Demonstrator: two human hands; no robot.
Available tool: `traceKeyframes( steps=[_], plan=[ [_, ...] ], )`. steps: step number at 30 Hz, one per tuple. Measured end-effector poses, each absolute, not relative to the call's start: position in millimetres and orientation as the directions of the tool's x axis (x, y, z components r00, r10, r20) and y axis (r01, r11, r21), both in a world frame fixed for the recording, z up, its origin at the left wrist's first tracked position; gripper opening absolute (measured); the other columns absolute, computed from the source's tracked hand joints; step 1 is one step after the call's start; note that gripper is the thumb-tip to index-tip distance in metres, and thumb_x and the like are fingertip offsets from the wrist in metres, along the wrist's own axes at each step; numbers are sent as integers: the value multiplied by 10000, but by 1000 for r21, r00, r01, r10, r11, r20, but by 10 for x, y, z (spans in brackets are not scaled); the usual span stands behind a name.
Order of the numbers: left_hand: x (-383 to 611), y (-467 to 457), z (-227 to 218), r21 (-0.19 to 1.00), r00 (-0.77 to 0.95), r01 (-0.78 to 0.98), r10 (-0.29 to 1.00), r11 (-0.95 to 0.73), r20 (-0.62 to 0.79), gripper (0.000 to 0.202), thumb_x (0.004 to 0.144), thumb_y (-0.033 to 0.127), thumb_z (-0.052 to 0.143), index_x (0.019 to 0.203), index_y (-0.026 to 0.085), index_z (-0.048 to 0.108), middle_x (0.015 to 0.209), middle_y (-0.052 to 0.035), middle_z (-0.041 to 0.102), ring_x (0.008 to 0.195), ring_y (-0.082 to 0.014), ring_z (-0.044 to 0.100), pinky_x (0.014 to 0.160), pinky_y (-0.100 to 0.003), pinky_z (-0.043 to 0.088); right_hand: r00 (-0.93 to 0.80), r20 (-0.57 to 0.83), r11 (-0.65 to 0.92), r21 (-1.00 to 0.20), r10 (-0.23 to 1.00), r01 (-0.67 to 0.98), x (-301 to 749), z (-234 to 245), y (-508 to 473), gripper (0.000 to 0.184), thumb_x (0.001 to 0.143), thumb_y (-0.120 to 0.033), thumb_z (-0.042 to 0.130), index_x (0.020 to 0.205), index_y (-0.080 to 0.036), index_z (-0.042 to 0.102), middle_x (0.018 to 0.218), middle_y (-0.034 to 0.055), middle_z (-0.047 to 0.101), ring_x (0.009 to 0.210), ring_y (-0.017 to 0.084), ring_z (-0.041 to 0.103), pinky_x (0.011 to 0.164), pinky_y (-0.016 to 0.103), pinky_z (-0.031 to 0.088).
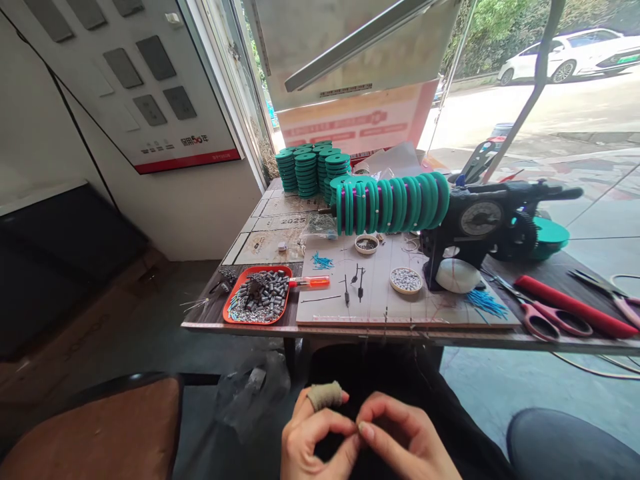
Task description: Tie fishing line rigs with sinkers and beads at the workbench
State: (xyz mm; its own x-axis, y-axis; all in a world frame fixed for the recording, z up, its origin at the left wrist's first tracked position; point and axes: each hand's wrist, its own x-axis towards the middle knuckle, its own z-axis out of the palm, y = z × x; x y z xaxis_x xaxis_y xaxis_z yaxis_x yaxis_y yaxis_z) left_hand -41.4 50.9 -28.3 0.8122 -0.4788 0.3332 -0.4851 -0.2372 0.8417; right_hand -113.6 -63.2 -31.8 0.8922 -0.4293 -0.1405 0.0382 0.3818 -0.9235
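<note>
Over my lap, in front of the table edge, my left hand (315, 433) and my right hand (400, 430) meet fingertip to fingertip. Each is closed in a pinch, and whatever lies between the fingertips is too small to make out. A tan wrap (325, 396) covers one finger of my left hand. Beyond them on the table lies a pale board (330, 310) bearing small dark weights (361, 291) with wire stems, a round dish of whitish beads (406, 281), and a dish of dark bits (367, 245). An orange tray (235, 319) of grey metal cylinders stands to the left.
A black winding device (480, 220) carries a row of green spools (393, 203). More green spools (306, 175) are stacked behind. Pink-handled scissors (545, 319) and a red rod (575, 307) lie right. A brown chair (100, 433) and a dark stool (570, 443) flank my lap.
</note>
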Motion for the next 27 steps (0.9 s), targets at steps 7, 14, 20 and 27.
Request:
traceKeyframes(
  steps=[7, 14, 20, 27],
  plan=[
    [-304, 579, -387, 632, 613, -742, -609, -224, 503, 132, 754, 239, 639, 630, 198, 617, 874, 0, 649, 866, -120, 574, 732, -213, 485, 886, -117, 322, -946, -449, 39, -1148, -353, -604, 296, 737, -396, 663, 632, -135, 571, 651, 23, 526, 613, 112, 434, 582, 215, 332],
    [-282, 583, -353, 577, 555, -791, -638, -206, 534, 107, 743, 190, 628, 638, 193, 607, 878, -3, 645, 885, -124, 558, 735, -211, 487, 892, -122, 331, -943, -436, 32, -1152, -355, -605, 304, 746, -398, 655, 636, -136, 548, 664, 18, 518, 625, 113, 423, 595, 217, 328],
    [-316, 574, -358, 579, 570, -783, -636, -227, 521, 157, 779, 212, 602, 624, 189, 594, 878, -8, 644, 886, -124, 568, 748, -219, 483, 898, -112, 297, -955, -425, 21, -1159, -342, -624, 288, 749, -380, 641, 635, -134, 544, 668, 20, 525, 646, 121, 446, 619, 215, 343],
    [-280, 634, -374, 609, 645, -721, -644, -331, 413, 80, 735, 348, 670, 740, 269, 661, 968, 12, 650, 923, -143, 598, 769, -254, 523, 964, -119, 144, -986, -238, -86, -1194, -453, -780, 367, 840, -486, 540, 749, -131, 562, 720, 34, 508, 714, 139, 446, 676, 228, 366]
  ],
)
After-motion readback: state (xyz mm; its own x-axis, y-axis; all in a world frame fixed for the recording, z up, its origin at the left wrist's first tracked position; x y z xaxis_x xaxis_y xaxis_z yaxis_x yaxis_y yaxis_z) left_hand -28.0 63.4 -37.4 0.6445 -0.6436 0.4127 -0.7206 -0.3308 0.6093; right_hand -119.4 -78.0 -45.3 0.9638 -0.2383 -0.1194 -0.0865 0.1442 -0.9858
